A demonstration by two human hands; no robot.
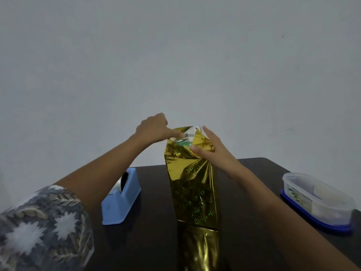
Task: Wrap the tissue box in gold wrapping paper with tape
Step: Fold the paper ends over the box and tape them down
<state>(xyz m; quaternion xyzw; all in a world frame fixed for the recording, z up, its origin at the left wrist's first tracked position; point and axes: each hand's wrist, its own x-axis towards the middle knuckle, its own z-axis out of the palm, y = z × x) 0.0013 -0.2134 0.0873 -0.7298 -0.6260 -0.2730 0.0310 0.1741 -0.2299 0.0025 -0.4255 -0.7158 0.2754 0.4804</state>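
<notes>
Nearest to you is your left sleeve point(43, 225), grey with a pale leaf print, filling the lower left corner. Behind everything there is a plain pale wall point(175, 55), the biggest thing in view. Below it is the dark table point(152, 241), and right in the middle stands the gold wrapping paper point(192, 184), a tall upright column, crinkled and catching green glints. The tissue box is inside it, covered on every side you can see. The top of the paper is still open, showing a silvery inside and a bit of green. I can't tell whether that green is the box.

Off to the right, at the table's edge and well apart from the wrap, a clear plastic container point(316, 194) sits on a blue lid. To the left, near the gold column but not touching it, is the light blue tape dispenser point(122, 200), with its roll in the cradle.

Both your hands are up at the open top. Your right hand point(213, 151) pinches the upper right of the paper, with the thumb on the front and straight fingers up along the side. Your left hand point(152, 130) has its forefinger stretched out with the tip on the top fold, the other fingers tucked in and gripping nothing visible.
</notes>
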